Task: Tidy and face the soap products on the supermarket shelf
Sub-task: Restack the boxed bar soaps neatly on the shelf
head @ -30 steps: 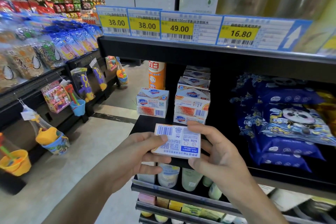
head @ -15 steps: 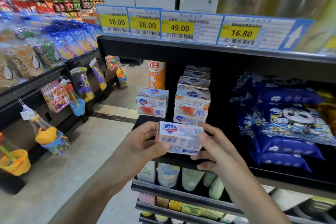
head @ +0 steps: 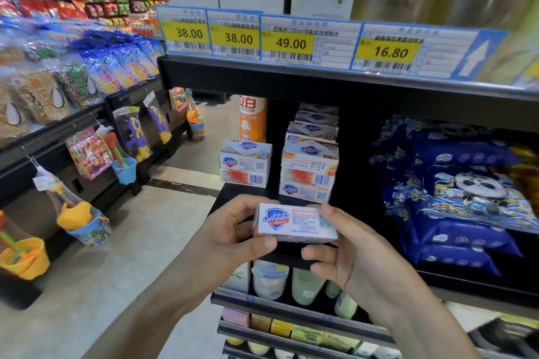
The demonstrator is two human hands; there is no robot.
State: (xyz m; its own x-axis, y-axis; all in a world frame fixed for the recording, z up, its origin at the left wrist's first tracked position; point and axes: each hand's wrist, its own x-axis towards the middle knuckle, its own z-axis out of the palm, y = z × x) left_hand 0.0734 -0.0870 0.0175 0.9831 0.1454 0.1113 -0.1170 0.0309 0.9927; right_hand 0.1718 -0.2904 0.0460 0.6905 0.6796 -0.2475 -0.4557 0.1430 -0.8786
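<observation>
**A:** Head view, the only one you have. What have you got hold of?

**B:** You're holding a small white cardboard soap box with a blue shield logo in front of the black metal shelf, not on it. Your left hand grips its left end, thumb curled under the front edge, and your right hand pinches the right end, fingers behind and thumb below. The logo side faces you, upright.

**A:** So which step is that?

**B:** I'd judge you're mid-facing: the box looks turned the right way and is ready to go back.

**A:** Where should it go?

**B:** Two piles stand just behind it: a low left stack of white-and-orange soap boxes and a taller right stack of the same boxes, whose top box shows its logo upside down. The bare shelf between your hands and those stacks looks like the spot.

**A:** What does the move call for?

**B:** Push the box forward level, logo outward, and square it with the shelf's front edge. Mind the tall orange detergent bottle standing behind the left stack.
</observation>
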